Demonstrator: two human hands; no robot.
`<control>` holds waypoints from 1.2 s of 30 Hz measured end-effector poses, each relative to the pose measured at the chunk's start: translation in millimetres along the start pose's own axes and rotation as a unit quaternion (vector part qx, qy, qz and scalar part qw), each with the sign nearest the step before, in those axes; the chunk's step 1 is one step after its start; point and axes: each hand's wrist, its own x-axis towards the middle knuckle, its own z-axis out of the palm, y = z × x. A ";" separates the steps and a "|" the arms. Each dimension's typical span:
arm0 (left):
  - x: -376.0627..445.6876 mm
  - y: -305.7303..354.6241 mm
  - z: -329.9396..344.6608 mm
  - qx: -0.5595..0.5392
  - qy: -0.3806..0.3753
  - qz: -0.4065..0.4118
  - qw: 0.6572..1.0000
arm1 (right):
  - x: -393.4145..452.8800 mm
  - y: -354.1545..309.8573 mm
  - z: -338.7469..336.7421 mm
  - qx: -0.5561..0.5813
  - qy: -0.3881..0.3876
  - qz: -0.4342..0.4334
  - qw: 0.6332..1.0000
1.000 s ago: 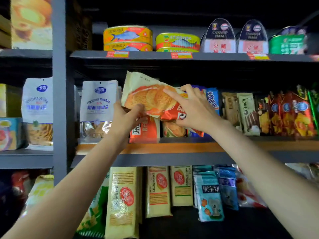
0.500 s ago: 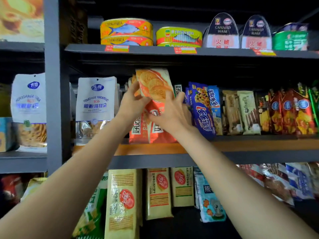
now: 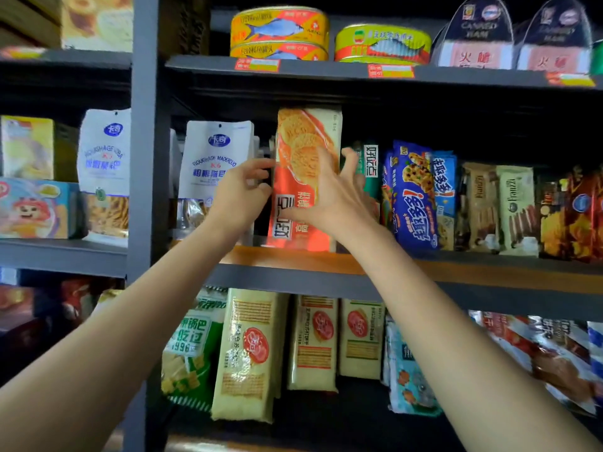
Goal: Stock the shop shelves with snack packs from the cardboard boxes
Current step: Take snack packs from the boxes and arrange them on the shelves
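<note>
An orange and cream biscuit pack (image 3: 301, 141) stands upright on the middle shelf (image 3: 456, 267), between a white pouch (image 3: 215, 158) and a green pack (image 3: 370, 164). My right hand (image 3: 332, 194) lies against the front of the biscuit pack, fingers spread and slightly bent, the fingertips reaching past its right edge. My left hand (image 3: 243, 190) is at the pack's left edge with fingers loosely curled; whether it touches the pack is unclear. No cardboard box is in view.
Blue cookie packs (image 3: 412, 197) and brown wafer packs (image 3: 499, 207) fill the shelf to the right. Fish tins (image 3: 279, 31) and ham tins (image 3: 476, 37) sit on the shelf above. Yellow cracker packs (image 3: 248, 353) stand below. A grey upright post (image 3: 143, 158) divides the bays.
The biscuit pack has gone from tilted in both hands to standing upright on the shelf. My fingers have loosened from around it. The view has moved closer.
</note>
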 end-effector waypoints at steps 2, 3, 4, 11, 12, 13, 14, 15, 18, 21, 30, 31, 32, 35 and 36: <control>-12.1 0.1 -6.7 0.028 0.021 0.003 0.999 | -3.1 -4.3 -3.2 0.025 0.049 -0.033 0.998; -21.3 0.4 -10.9 0.039 0.031 0.007 0.999 | -5.8 -9.3 -3.2 0.069 0.086 -0.061 0.992; -32.6 -1.3 -16.3 0.049 0.044 0.013 0.998 | -9.7 -16.2 -0.9 0.129 0.127 -0.095 0.979; -207.4 -67.8 -108.3 0.175 0.210 -0.084 0.958 | -109.5 -111.5 85.5 0.419 0.036 -0.252 0.872; -242.4 -82.6 -126.9 0.197 0.221 -0.136 0.945 | -133.2 -129.9 103.1 0.418 -0.026 -0.269 0.867; -278.1 -94.9 -145.7 0.222 0.225 -0.191 0.929 | -158.9 -146.8 118.8 0.414 -0.099 -0.285 0.859; -314.8 -105.2 -165.0 0.255 0.228 -0.243 0.908 | -186.5 -161.2 134.2 0.402 -0.182 -0.305 0.844; -350.8 -111.9 -184.4 0.288 0.232 -0.288 0.883 | -215.4 -174.1 148.5 0.384 -0.267 -0.332 0.820; -455.8 -114.3 -239.8 0.355 0.263 -0.400 0.803 | -304.6 -206.2 183.9 0.310 -0.461 -0.409 0.724; -550.4 -104.4 -279.2 0.380 0.272 -0.490 0.736 | -380.3 -240.1 205.5 0.273 -0.551 -0.421 0.666; -740.4 -111.1 -345.3 0.332 0.199 -0.685 0.618 | -599.9 -331.6 273.9 0.162 -0.720 -0.401 0.543; -750.7 -114.8 -348.7 0.325 0.189 -0.693 0.615 | -623.4 -331.7 285.4 0.129 -0.739 -0.381 0.540; -760.6 -120.1 -351.8 0.320 0.185 -0.699 0.613 | -644.6 -331.4 295.9 0.101 -0.758 -0.353 0.538; -790.0 -144.9 -351.7 0.300 0.184 -0.711 0.609 | -701.5 -325.9 330.0 0.063 -0.779 -0.224 0.582; -798.3 -155.1 -350.6 0.290 0.187 -0.715 0.608 | -717.5 -325.5 342.7 0.053 -0.771 -0.183 0.608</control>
